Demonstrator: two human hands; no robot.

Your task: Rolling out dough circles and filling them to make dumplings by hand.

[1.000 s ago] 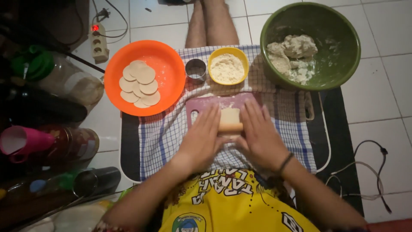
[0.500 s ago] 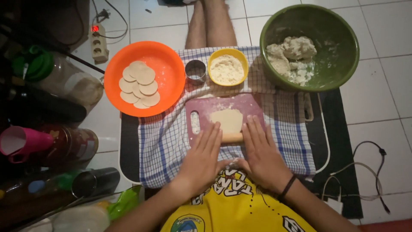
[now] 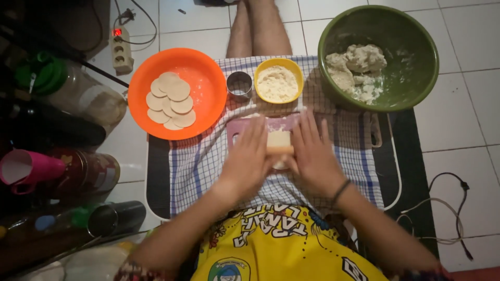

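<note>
My left hand (image 3: 249, 162) and right hand (image 3: 311, 155) lie flat, grip spread, pressing a rolling pin (image 3: 279, 150) over dough (image 3: 278, 138) (pink board (image 3: 245, 125) underneath).

The person is wearing a bright yellow garment (image 3: 281, 250) with dark block lettering across the chest, small floral marks at its nine o'clock side and a round crest toward six o'clock. A thin dark band (image 3: 341, 191) is circling the wrist of the right hand (image 3: 312, 153). Patterned sleeve edges are showing at both elbows. The left hand (image 3: 249, 158) is wearing nothing, and both legs are bare toward twelve o'clock.
</note>
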